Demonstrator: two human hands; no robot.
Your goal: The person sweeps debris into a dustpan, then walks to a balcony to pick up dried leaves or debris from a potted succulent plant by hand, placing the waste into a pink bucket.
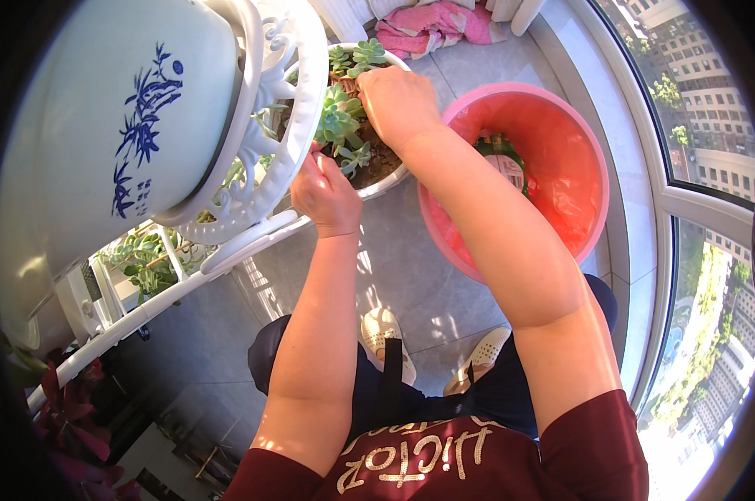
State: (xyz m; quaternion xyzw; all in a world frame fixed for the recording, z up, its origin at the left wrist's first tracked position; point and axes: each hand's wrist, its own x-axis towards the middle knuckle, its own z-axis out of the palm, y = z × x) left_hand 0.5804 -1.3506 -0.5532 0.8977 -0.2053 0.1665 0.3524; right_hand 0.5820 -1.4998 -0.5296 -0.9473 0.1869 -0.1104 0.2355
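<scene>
A round white pot (387, 188) holds dark soil and several pale green rosette succulents (338, 116). My right hand (397, 103) reaches over the pot's right side with its fingers bent down among the plants near the brown stems; the fingertips are hidden, so what they touch cannot be told. At the pot's left front edge is my left hand (327, 194), its fingers curled beside the lowest leaves and close to the white ornate rack. Whether it holds anything is not visible. Another small succulent (354, 158) leans over the soil between the two hands.
A pink bucket (587, 134) lined with a red bag stands right of the pot, with a labelled green item inside. A large white planter (183, 94) with blue bamboo painting sits on the white metal rack (271, 222) at left. A pink cloth (437, 28) lies behind; windows line the right.
</scene>
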